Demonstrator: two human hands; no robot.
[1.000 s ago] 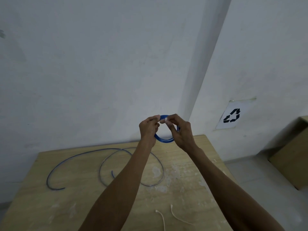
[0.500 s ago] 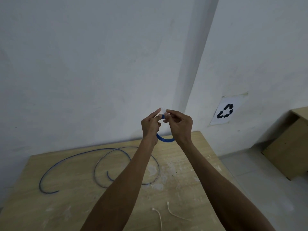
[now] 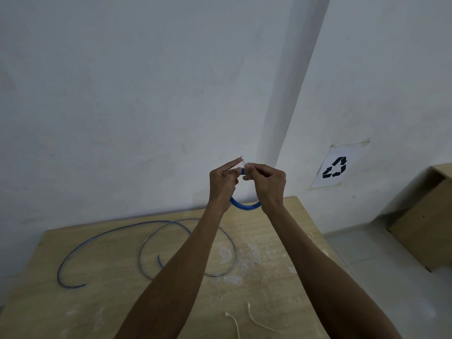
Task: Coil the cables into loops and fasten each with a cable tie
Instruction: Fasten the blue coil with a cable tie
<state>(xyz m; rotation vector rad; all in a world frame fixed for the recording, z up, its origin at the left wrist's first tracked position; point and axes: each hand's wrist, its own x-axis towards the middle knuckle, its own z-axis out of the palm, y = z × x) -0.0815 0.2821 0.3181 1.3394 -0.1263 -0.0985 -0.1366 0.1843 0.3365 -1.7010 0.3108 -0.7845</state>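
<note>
Head view: the blue coil (image 3: 245, 206) is held up in the air over the far edge of the surface (image 3: 281, 241), well clear of it. Its lower arc hangs between the two wrists and its top is hidden among the fingers. The hands are close together at that top. The left hand (image 3: 223, 181) pinches the coil's turns with its forefinger pointing straight out, probably to keep the loops from springing apart. The right hand (image 3: 267, 182), fingers curled, pinches a small white cable tie (image 3: 244, 163) just above the blue strands; whether the tie is already threaded cannot be told. Lifting the coil likely gives the fingers room to work all round it.

Below, loose cable (image 3: 97, 238) sprawls in wide curves on the surface, not yet coiled and partly crossed by the left forearm. Two spare ties (image 3: 256, 322) lie near the front edge. On the wall to the right is a recycling sign (image 3: 335, 168), and beside it stands a wooden cabinet (image 3: 425, 221).
</note>
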